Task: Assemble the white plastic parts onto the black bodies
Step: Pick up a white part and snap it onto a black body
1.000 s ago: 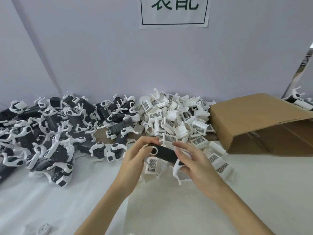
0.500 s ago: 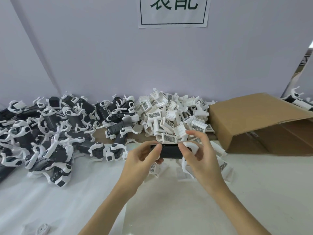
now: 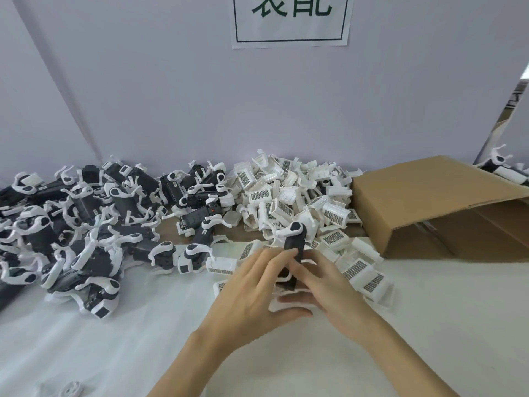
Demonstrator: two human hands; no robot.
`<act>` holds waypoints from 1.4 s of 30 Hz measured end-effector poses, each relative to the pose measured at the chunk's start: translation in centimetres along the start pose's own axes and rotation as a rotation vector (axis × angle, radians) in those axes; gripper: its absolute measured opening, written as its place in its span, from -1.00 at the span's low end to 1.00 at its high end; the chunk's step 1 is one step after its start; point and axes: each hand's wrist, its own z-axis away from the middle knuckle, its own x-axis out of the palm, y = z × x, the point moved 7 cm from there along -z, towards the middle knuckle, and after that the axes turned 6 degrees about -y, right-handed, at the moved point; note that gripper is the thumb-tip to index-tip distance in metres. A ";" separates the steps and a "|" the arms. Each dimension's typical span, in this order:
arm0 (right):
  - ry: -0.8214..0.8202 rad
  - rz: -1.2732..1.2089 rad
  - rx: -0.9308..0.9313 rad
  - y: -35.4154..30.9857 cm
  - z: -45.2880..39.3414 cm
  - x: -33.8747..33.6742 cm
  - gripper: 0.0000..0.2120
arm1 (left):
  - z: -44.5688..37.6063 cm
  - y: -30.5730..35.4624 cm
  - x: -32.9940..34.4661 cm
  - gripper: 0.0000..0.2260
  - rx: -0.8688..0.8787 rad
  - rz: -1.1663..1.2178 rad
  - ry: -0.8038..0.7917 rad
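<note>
A black body (image 3: 294, 243) with a white arm piece at its top stands almost upright between my two hands, just in front of the white parts. My left hand (image 3: 252, 293) wraps its lower left side, thumb underneath. My right hand (image 3: 326, 285) presses its lower right side with the fingers. The body's bottom end is hidden by my fingers. Behind it lies a heap of loose white plastic parts (image 3: 292, 193) with barcode labels. To the left lies a big pile of black bodies with white parts fitted (image 3: 86, 224).
An open brown cardboard box (image 3: 429, 202) lies on its side at the right, by the white heap. A small white piece (image 3: 71, 392) rests at the near left edge of the white table. A purple wall with a paper sign (image 3: 290, 21) closes the back.
The black body was held level between my hands; it now stands nearly upright, white arm on top. Both hands dropped lower and came closer together around its bottom end.
</note>
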 end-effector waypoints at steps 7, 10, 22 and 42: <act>-0.108 0.267 -0.081 -1.4 0.2 -1.3 -0.63 | -0.4 -2.1 -3.3 -0.36 -0.325 0.000 0.178; -0.206 0.347 -0.115 -1.7 0.4 -1.1 -0.57 | -0.3 -3.7 -2.7 -0.36 -0.445 0.289 -0.008; -0.235 0.629 -0.224 -1.8 0.0 -1.5 -0.30 | -1.2 -1.7 -3.7 -0.41 -0.365 0.320 0.053; -0.024 -0.168 -0.077 0.5 -1.1 -1.8 -0.57 | 1.2 -4.2 -0.5 -0.48 -0.950 0.902 0.288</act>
